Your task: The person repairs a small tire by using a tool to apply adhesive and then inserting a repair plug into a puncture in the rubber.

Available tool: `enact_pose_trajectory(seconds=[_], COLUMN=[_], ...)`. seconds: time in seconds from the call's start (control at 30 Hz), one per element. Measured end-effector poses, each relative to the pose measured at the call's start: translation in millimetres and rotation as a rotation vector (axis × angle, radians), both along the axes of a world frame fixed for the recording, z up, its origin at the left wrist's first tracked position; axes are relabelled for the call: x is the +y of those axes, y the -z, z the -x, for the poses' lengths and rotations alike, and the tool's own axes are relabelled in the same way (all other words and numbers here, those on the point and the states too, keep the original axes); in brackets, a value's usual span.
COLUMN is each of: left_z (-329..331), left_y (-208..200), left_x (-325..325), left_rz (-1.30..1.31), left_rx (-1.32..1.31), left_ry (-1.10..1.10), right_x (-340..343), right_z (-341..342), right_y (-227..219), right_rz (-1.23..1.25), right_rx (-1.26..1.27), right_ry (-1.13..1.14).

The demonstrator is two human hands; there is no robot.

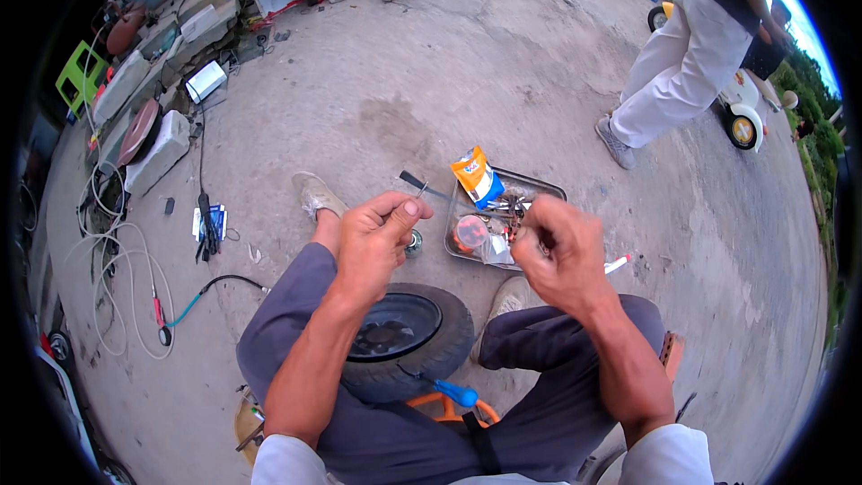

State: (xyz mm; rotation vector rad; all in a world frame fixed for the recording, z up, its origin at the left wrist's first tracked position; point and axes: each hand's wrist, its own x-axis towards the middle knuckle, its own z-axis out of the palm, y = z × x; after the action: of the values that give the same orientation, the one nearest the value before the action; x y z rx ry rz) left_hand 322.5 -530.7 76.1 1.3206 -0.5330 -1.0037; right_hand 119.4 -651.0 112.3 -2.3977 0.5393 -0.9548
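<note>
My left hand (382, 233) is raised above the wheel, thumb and forefinger pinched on a thin needle-like piece (423, 189) that points upward. Level with it, my right hand (572, 251) is curled closed in front of the metal tray (539, 181); whatever its fingers hold is too small to make out. Between my legs lies a small wheel with a black tyre (456, 328). A blue-handled tool (456, 392) rests against the tyre's near side. The tray holds an orange and blue packet (478, 178), a round clear tub (470, 233) and several small metal tools.
At left, an air hose (135, 256) with a gauge lies coiled near a bundle of black cables (207, 229). Stone blocks (162, 153) line the left side. A person in pale trousers (682, 63) stands at the upper right, near a parked scooter (743, 108).
</note>
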Motion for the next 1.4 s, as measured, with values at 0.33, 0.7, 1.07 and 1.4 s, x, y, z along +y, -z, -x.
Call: enact_pose_trajectory(seconds=[0.33,0.7,1.07,1.4], left_z=[20.9,27.9,29.4,21.5], left_y=[7.1,17.9,14.0,22.2], left_x=[-13.1,-13.1,-2.0,0.1], left_rz=[0.121,0.201,0.1,0.09], left_rx=[0.178,0.283,0.101,-0.226], left_ry=[-0.031,-0.123,0.064,0.085], right_x=[25.6,51.5,15.4,6.7], right_z=[-15.3,-31.4,-32.6,-20.0], right_y=[48.4,75.5,17.5,23.0], right_rz=[-0.792,-1.168,-0.257,0.236], right_rx=[0.108,0.124,0.166,0.108], right_ry=[-0.049,-0.283,0.101,0.064])
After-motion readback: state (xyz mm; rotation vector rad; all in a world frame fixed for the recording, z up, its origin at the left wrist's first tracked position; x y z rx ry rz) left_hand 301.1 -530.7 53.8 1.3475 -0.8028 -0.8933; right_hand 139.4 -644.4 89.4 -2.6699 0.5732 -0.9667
